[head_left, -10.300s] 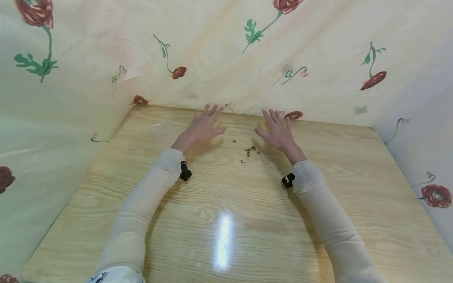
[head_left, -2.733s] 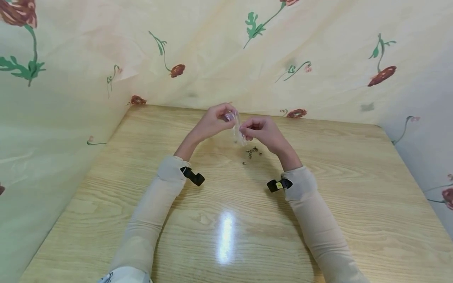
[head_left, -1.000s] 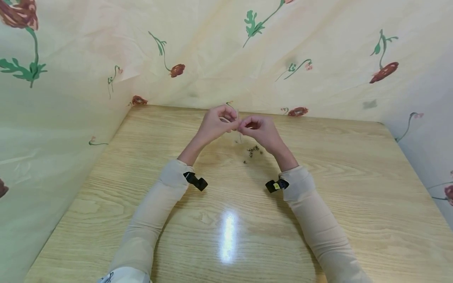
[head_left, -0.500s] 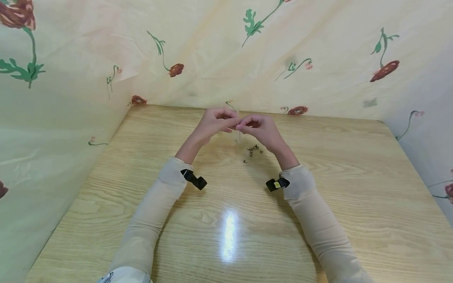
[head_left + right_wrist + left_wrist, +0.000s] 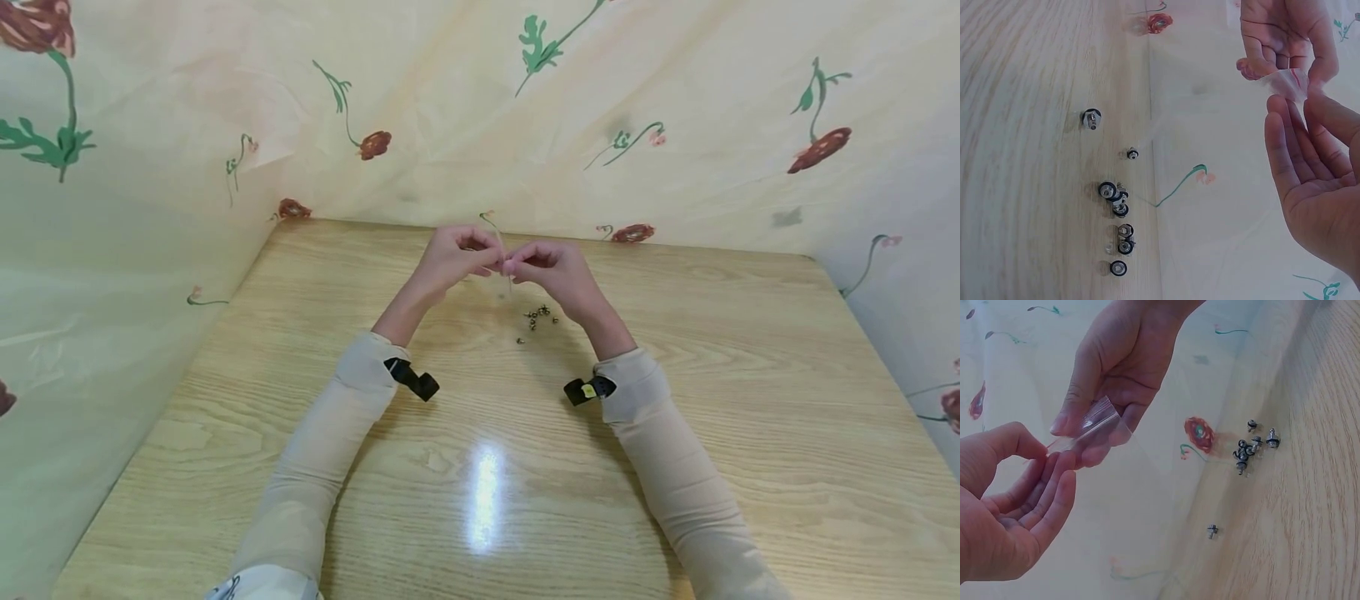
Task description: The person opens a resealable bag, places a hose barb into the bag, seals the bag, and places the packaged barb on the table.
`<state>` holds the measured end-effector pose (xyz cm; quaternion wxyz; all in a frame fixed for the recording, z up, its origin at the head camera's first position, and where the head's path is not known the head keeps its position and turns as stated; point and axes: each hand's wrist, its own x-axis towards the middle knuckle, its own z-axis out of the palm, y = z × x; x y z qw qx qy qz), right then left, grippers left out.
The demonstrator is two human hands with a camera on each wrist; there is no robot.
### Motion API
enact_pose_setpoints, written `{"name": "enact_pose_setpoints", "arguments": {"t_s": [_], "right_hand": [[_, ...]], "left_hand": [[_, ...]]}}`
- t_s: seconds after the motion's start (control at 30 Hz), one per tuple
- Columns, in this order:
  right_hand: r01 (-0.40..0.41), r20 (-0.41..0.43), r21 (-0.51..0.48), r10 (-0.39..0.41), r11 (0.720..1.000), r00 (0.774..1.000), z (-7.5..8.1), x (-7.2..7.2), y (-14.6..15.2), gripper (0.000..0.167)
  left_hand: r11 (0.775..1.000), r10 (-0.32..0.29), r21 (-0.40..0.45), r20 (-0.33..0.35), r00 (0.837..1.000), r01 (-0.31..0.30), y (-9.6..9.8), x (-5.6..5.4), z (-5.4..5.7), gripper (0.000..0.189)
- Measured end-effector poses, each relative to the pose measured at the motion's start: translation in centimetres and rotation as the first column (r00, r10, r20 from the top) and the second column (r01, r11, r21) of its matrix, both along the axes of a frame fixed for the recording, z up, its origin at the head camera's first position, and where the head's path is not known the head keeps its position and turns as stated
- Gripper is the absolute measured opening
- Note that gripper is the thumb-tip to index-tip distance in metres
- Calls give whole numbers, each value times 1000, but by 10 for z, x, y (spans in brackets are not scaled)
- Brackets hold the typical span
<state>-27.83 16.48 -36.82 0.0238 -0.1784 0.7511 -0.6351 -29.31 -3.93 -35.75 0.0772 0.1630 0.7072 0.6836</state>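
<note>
Both hands meet above the far part of the table, pinching a small clear zip bag [image 5: 1102, 422] between them. A red line along the bag's edge shows in the right wrist view. My left hand [image 5: 448, 260] holds one side between thumb and curled fingers. Close against it, my right hand [image 5: 561, 279] pinches the other side, thumb on top. Whether the bag's mouth is parted cannot be told. Below the hands, several small metal screws [image 5: 534, 319] with dark washers lie loosely grouped on the wooden table [image 5: 375, 483], a few apart from the cluster.
Behind and at the left, a pale sheet [image 5: 435, 108] with printed flowers hangs down to the table's edge. Black camera mounts [image 5: 412, 380] sit on the wrists. A bright light reflection shows on the near tabletop.
Ten seconds ago both hands were spread flat and the bag lay on the table at the left. Since then both hands have taken it up; lately only the fingers shift slightly along its edge.
</note>
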Motion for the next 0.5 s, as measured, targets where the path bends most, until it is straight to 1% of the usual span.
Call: {"name": "enact_pose_setpoints", "arguments": {"t_s": [0.1,0.17,0.33,0.5], "right_hand": [[-6,13,-40,6,999,1000,1,1,0,7],[-4,25,-46,5,999,1000,2,2,-1,7],[10,37,-40,-8,999,999,5,4,-2,14],[36,9,-16,-36,999,999,4,4,-3,17]], "left_hand": [[1000,3,13,5,1000,-3,0,0,0,8],[1000,1,20,5,1000,-1,1,0,0,7],[999,-1,39,-5,1000,2,2,1,0,3],[999,5,42,-17,1000,-5,4,2,-3,8]]}}
